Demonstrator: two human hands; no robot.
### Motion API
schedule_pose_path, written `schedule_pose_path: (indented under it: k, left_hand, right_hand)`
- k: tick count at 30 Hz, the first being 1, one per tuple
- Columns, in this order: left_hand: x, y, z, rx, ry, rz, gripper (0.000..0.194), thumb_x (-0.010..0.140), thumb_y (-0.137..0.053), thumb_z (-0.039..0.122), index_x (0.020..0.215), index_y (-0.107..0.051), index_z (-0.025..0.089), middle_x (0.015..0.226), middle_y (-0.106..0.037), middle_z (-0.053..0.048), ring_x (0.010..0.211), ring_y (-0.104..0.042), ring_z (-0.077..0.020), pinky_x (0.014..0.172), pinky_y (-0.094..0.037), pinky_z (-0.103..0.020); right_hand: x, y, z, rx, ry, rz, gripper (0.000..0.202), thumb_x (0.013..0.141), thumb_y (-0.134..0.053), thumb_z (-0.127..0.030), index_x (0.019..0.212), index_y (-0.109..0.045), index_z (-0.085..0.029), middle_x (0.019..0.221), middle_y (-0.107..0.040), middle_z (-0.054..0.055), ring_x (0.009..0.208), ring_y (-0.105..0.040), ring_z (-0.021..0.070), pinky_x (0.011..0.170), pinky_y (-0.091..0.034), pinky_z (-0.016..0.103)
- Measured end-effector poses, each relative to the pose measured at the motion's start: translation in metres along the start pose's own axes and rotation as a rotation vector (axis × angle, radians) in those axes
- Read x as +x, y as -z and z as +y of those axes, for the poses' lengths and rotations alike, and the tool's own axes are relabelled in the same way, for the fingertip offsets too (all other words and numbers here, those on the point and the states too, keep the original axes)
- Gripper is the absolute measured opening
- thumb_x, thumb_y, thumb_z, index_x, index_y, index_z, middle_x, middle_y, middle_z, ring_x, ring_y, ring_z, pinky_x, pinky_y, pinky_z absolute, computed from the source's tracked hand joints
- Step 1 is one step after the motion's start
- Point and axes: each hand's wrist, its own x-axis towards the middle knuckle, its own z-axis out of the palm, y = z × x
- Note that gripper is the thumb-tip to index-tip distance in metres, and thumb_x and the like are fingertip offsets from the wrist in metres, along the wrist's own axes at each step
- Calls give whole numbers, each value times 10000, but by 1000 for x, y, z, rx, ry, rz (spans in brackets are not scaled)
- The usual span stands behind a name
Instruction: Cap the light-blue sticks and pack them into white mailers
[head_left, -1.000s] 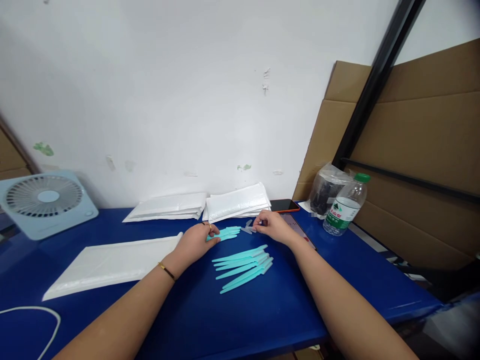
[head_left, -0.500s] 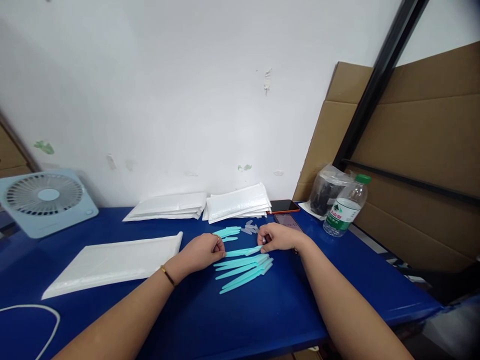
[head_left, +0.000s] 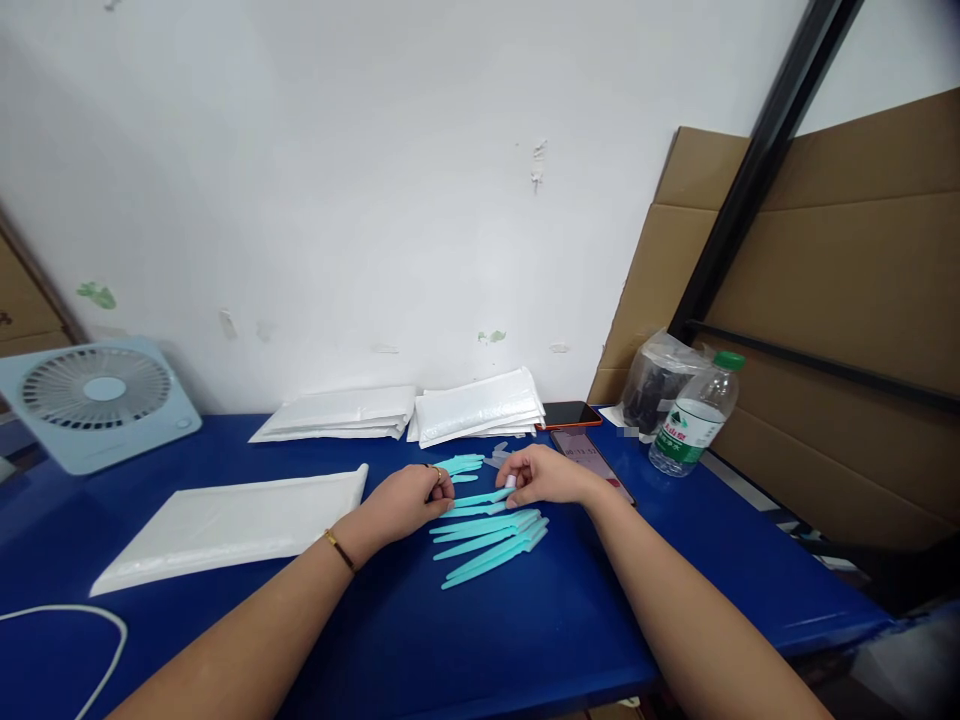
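Note:
My left hand is closed in a pinch on the thin handle end of a turquoise eyebrow razor. At the razor's other end, the fingertips of my right hand close round its head, hiding the blade part. Just below the held razor lies another turquoise razor. Nearer to me, several more razors are fanned out on the blue table. Beyond my left fingers sits a small bunch of turquoise razors. Small translucent pieces, like blade caps, lie behind my right fingers.
White padded envelopes are stacked by the wall, and one long white envelope lies at left. Two phones, a water bottle and a bagged dark object stand right. A fan and white cable are left.
My right hand has moved slightly left, uncovering more of the nearer phone. Two razors now show between my hands, where one showed before. The view has shifted slightly.

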Motion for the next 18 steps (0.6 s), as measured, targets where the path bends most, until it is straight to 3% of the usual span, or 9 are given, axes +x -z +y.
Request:
schedule_pose_path:
  k: [6, 13, 18]
  left_hand:
    - [-2, 2, 0, 30, 35, -22, 215, 724, -527, 410, 755, -604, 211, 696, -606, 11, 588, -509, -115, 503, -308, -215]
    - [-6, 6, 9, 47, 53, -22, 303, 692, -542, 500, 781, -589, 214, 707, -600, 14, 593, -515, -123, 487, -310, -218]
    - [-4, 3, 13, 186, 20, -1, 136, 719, -499, 295, 764, -600, 216, 719, -612, 11, 621, -530, -122, 520, -318, -222]
  right_hand:
    - [1, -3, -3, -228, -4, 35, 209, 671, -644, -334, 791, -671, -165, 641, -596, 5, 545, -507, 99, 490, -363, 189]
    - [4, -6, 1, -274, 40, 80, 203, 702, -628, -347, 797, -675, -173, 690, -623, 17, 569, -523, 106, 507, -369, 196]
    - [4, -6, 4, -258, 93, 83, 222, 694, -644, -359, 823, -691, -185, 771, -629, 25, 630, -551, 117, 551, -394, 203]
